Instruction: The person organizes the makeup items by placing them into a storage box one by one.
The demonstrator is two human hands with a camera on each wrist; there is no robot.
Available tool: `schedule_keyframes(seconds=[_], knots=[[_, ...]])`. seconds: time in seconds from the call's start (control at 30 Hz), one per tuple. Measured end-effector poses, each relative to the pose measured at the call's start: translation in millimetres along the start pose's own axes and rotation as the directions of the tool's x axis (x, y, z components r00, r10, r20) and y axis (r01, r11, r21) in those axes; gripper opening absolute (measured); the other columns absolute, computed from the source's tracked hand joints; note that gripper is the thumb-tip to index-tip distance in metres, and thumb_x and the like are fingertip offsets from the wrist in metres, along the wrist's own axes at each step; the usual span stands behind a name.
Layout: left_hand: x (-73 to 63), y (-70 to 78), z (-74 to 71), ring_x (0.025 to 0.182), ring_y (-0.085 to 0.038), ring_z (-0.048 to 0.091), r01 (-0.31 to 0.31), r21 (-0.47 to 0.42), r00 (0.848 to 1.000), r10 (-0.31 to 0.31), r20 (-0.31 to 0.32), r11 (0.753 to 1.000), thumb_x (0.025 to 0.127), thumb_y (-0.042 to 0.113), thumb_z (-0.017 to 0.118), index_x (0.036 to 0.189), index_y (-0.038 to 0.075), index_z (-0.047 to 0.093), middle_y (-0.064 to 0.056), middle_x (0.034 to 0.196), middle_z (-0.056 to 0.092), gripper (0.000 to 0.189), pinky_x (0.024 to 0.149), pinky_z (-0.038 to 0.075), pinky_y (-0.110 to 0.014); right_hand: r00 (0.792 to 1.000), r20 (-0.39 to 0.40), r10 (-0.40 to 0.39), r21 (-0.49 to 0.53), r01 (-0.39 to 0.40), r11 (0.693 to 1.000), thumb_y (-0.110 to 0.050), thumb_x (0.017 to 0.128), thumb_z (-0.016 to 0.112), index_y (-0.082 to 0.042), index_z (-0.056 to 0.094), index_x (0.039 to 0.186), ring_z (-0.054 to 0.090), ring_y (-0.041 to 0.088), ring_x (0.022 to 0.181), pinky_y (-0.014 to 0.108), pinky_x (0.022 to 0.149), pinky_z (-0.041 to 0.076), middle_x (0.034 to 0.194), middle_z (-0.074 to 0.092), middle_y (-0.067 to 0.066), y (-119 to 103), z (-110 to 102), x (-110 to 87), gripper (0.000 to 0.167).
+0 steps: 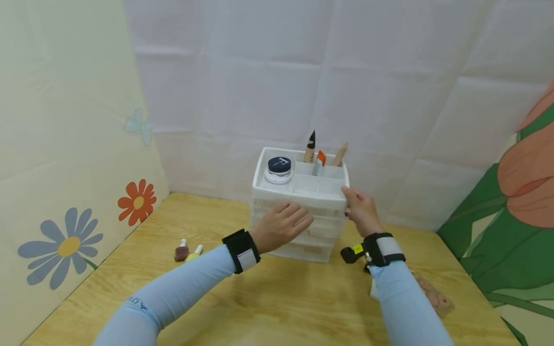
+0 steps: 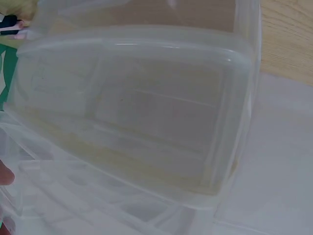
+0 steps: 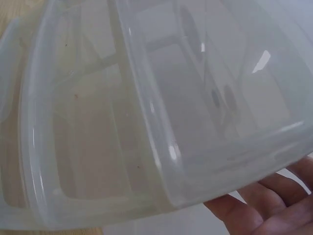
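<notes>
A white drawer organizer [image 1: 298, 202] with translucent drawers stands on the table. My right hand [image 1: 362, 209] grips its upper right corner, thumb at the front rim; in the right wrist view the curled fingers [image 3: 279, 200] lie along its side. My left hand [image 1: 282, 226] is in front of the upper drawers, fingers loosely bent and holding nothing; whether it touches them I cannot tell. On the organizer's top are a dark-lidded round jar [image 1: 279, 169], a black-tipped beige tube [image 1: 310, 148], an orange-tipped item [image 1: 320, 161] and a beige stick-like item [image 1: 341, 154]. Close up, the drawers [image 2: 146, 112] show see-through fronts.
Left on the wooden table [image 1: 207, 307] are a dark red nail polish bottle [image 1: 182, 252] and a yellow one [image 1: 195, 252], partly behind my left forearm. Beside my right forearm lies a brownish flat item [image 1: 434, 295], partly hidden. A white cloth backdrop [image 1: 242, 96] hangs behind.
</notes>
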State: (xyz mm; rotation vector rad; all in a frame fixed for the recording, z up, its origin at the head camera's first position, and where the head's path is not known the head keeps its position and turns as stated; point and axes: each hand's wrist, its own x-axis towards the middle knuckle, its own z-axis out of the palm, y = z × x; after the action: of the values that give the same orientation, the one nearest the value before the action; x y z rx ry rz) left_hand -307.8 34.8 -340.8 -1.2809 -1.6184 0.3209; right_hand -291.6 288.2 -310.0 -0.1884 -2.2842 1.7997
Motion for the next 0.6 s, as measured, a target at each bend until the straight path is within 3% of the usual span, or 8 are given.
schedule_keyframes(seconds=[0.17,0.6], knots=[[-1.2,3.8,-7.1,0.104,-0.021,0.057,-0.018,0.012,1.000,0.018,-0.024,1.000,0.092,0.013,0.063,0.122,0.012,0.062,-0.004,0.115,0.063,0.030,0.090,0.045,-0.032,0.998,0.063,-0.014,-0.017,0.016,1.000,-0.055,0.097,0.047,-0.001,0.042,0.145,0.043,0.032,0.126,0.029,0.081,0.052,0.143,0.044,0.021,-3,-5,2.5,0.073],[-5.0,14.6,-30.9,0.099,-0.019,0.058,-0.038,-0.046,0.998,0.035,-0.061,0.998,0.094,0.011,0.059,0.121,0.008,0.063,-0.005,0.113,0.064,0.027,0.083,0.049,-0.028,0.983,0.179,-0.034,-0.066,0.046,0.997,-0.054,0.097,0.046,0.004,0.038,0.145,0.039,0.038,0.131,0.036,0.087,0.052,0.143,0.041,0.027,-6,-15,5.0,0.076]])
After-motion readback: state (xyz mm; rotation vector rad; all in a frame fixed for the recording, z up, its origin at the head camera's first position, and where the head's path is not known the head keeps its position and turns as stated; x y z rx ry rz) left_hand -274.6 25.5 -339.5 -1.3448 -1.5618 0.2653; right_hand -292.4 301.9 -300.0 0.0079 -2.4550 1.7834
